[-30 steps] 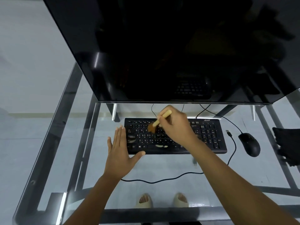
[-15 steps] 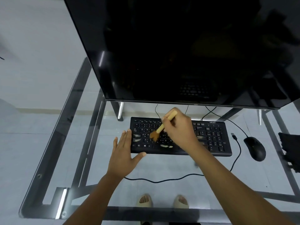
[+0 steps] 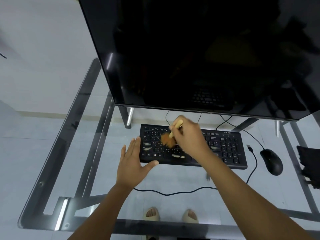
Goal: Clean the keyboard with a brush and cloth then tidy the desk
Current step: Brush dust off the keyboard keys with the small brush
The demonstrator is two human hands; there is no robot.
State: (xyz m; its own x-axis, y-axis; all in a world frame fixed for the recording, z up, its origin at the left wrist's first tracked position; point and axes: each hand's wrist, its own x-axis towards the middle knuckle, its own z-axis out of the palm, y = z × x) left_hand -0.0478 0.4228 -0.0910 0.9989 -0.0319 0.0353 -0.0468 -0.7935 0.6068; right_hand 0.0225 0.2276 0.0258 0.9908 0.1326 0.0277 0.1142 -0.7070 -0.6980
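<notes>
A black keyboard [image 3: 225, 149] lies on the glass desk [image 3: 52, 153] under the monitor, with pale smudges on some left and middle keys. My right hand [image 3: 188, 137] grips a small brush [image 3: 168, 138] by its pale wooden handle, and the brown bristles rest on the keys left of centre. My left hand [image 3: 132, 163] lies flat with fingers spread, pressing against the keyboard's left front corner. A dark cloth [image 3: 310, 163] lies at the desk's right edge.
A large black monitor [image 3: 190, 54] hangs over the back of the desk. A black mouse [image 3: 271, 161] sits right of the keyboard, with a loose USB plug [image 3: 250, 147] and cable [image 3: 173, 193] trailing across the glass. Sandalled feet show through the desk.
The brush has swept a little over the left-centre keys, bristles now spread and blurred. The camera view shifted left. My left hand stays braced at the keyboard's corner.
</notes>
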